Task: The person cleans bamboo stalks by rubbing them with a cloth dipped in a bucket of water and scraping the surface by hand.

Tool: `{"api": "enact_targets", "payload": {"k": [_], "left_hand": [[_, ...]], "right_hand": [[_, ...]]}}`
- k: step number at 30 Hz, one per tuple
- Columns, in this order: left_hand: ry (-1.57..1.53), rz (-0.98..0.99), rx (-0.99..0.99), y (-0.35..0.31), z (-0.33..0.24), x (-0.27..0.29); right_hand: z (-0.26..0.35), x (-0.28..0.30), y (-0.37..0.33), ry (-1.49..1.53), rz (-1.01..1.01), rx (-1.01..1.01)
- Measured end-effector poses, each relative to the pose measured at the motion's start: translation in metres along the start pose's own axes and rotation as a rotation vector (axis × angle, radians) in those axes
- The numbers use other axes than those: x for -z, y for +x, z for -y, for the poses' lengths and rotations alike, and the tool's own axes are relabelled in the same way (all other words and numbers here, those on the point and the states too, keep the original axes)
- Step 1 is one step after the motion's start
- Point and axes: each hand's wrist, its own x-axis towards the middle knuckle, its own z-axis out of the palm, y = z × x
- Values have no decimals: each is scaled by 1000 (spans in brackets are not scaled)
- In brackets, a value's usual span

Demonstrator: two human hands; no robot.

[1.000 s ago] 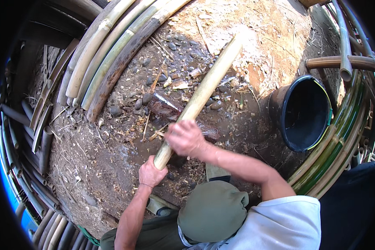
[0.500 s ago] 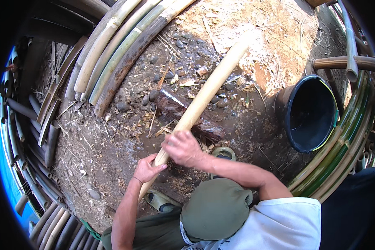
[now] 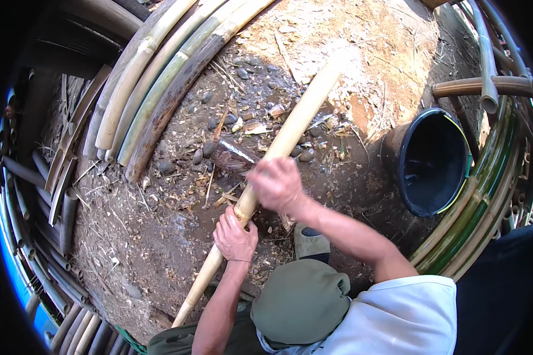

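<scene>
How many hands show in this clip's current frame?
2. The left hand is wrapped around the pale bamboo pole. The right hand is farther up, at the pole; blur hides its exact grip. No other hand shows.

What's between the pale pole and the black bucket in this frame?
In the head view, brown ground lies between the pale pole and the black bucket, strewn with small dark stones and pale scraps.

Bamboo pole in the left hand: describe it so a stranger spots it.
From the black bucket at right, look left across the ground. The bamboo pole slants through the centre, left hand wrapped round it. Unlike the poles at upper left, this one is held.
</scene>
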Motion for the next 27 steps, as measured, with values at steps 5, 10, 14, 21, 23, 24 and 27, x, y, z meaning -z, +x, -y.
{"api": "enact_targets", "payload": {"k": [5, 10, 14, 21, 23, 24, 27], "left_hand": [[-187, 56, 2, 24, -14, 8], [-678, 820, 213, 61, 44, 15], [-825, 1025, 232, 83, 58, 18], [66, -58, -100, -1, -16, 8], [-14, 170, 42, 21, -18, 12], [-43, 273, 155, 30, -12, 15], [-499, 596, 134, 50, 35, 15]], "right_hand": [[-269, 59, 108, -461, -85, -523], [-88, -7, 39, -236, 14, -232], [15, -8, -12, 85, 38, -18], [-227, 48, 95, -423, -149, -321], [-219, 42, 102, -448, -183, -350], [-167, 15, 83, -359, -133, -311], [9, -17, 0, -69, -8, -96]]}}
